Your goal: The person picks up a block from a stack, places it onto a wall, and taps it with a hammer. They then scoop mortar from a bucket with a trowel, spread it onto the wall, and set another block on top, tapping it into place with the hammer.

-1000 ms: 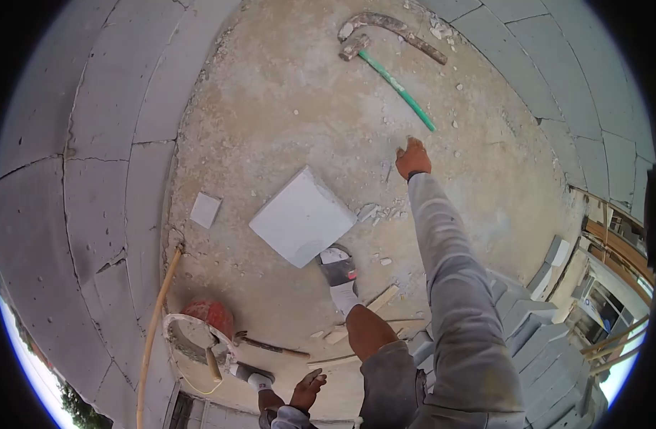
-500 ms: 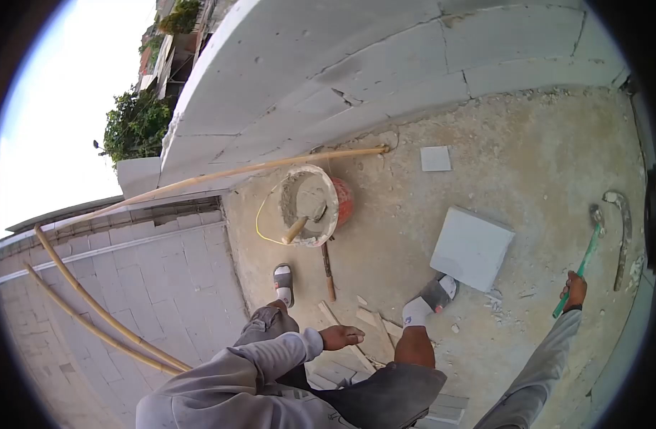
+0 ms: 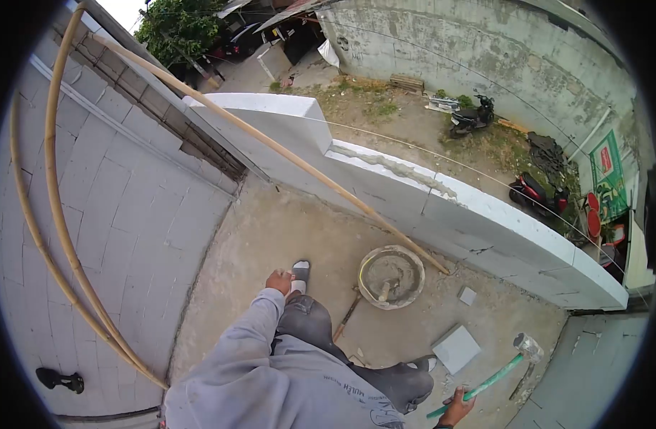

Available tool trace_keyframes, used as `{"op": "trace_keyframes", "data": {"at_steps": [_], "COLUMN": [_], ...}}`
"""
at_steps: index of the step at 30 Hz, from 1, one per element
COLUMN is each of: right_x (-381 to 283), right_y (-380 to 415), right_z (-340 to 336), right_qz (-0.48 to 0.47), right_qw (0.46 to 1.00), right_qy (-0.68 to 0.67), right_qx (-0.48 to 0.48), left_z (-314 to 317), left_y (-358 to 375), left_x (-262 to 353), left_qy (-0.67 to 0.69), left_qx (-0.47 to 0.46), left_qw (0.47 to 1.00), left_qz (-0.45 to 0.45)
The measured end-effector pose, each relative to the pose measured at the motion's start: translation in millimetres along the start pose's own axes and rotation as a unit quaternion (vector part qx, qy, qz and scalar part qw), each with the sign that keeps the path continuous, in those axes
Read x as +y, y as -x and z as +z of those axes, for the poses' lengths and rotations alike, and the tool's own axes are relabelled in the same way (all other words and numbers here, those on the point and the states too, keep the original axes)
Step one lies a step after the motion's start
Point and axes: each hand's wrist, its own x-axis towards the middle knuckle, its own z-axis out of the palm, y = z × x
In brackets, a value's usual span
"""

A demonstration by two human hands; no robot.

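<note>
My right hand (image 3: 457,409) grips the green handle of a mallet (image 3: 494,377), whose pale, mortar-crusted head is raised toward the right wall. A white block (image 3: 457,349) lies on the floor beside it, near my right foot. My left hand (image 3: 278,281) is by my left foot, its fingers curled with nothing visible in them. Ahead stands a bucket (image 3: 361,275) of grey mortar with a trowel (image 3: 385,289) resting inside. A wooden-handled tool (image 3: 346,319) lies on the floor against the bucket's near side.
A low block wall (image 3: 414,214) runs across the front, with a long bamboo pole (image 3: 292,154) leaning over it. More bamboo poles (image 3: 63,236) curve along the left block wall (image 3: 128,207). A small block piece (image 3: 467,295) lies near the bucket. Motorbikes (image 3: 473,116) stand in the yard beyond.
My view has lifted and turned, bringing the wall top and yard into sight. The mallet's head has been raised from the floor. My left hand has moved forward and its fingers have curled.
</note>
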Motion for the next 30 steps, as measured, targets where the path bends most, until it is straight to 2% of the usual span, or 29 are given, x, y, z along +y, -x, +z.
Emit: {"op": "trace_keyframes", "data": {"at_steps": [1, 2, 3, 5, 7, 10, 12, 13, 16, 18, 20, 22, 23, 24, 26, 27, 28, 29, 30], "right_x": [-36, -100, -153, -196, -226, -272, -302, -321, -375, -414, -449, -468, -478, -487, -505, -511, -516, -521, -525], "right_y": [17, 46, 72, 106, 143, 183, 195, 201, 205, 199, 187, 176, 173, 170, 166, 162, 158, 157, 159], "right_z": [42, 90, 131, 211, 281, 356, 394, 412, 461, 496, 525, 564, 583, 602, 639, 658, 674, 691, 710], "right_qz": [-0.057, -0.02, -0.041, -0.046, -0.039, -0.087, -0.115, -0.158, -0.229, -0.258, -0.286, -0.288, -0.256, -0.221, -0.226, -0.26, -0.293, -0.286, -0.298], "right_qw": [0.997, 0.994, 0.997, 0.994, 0.994, 0.981, 0.974, 0.963, 0.932, 0.914, 0.878, 0.869, 0.869, 0.867, 0.852, 0.827, 0.8, 0.802, 0.782], "right_qy": [-0.027, -0.104, -0.054, -0.057, -0.037, -0.015, 0.006, 0.028, 0.052, 0.05, 0.13, 0.151, 0.151, 0.153, 0.192, 0.197, 0.205, 0.212, 0.229], "right_qx": [-0.033, -0.018, -0.043, -0.079, -0.093, -0.173, -0.194, -0.218, -0.275, -0.31, -0.361, -0.373, -0.397, -0.42, -0.432, -0.457, -0.481, -0.479, -0.498], "left_z": [-28, -73, -118, -189, -263, -369, -415, -437, -445, -441, -439, -444, -443, -434, -417, -423, -438, -453, -466], "left_y": [-39, -66, -95, -180, -247, -302, -306, -294, -335, -371, -395, -419, -443, -478, -518, -514, -496, -475, -464], "left_x": [-17, -15, -12, -24, -27, -8, 19, 48, 68, 76, 78, 88, 84, 66, 44, 54, 71, 88, 103], "left_qy": [0.025, 0.06, 0.09, 0.155, 0.259, 0.404, 0.475, 0.507, 0.569, 0.558, 0.541, 0.543, 0.544, 0.491, 0.496, 0.528, 0.531, 0.534, 0.505], "left_qx": [0.099, 0.131, 0.158, 0.212, 0.29, 0.202, 0.156, 0.134, 0.125, 0.136, 0.143, 0.165, 0.168, 0.193, 0.233, 0.198, 0.182, 0.166, 0.172], "left_qw": [0.995, 0.99, 0.983, 0.963, 0.921, 0.892, 0.865, 0.85, 0.809, 0.815, 0.824, 0.817, 0.815, 0.846, 0.836, 0.826, 0.827, 0.828, 0.837], "left_qz": [-0.008, -0.006, -0.013, -0.054, -0.007, -0.013, -0.034, -0.058, -0.079, -0.082, -0.086, -0.102, -0.106, -0.075, -0.025, 0.002, -0.024, -0.049, -0.12]}}
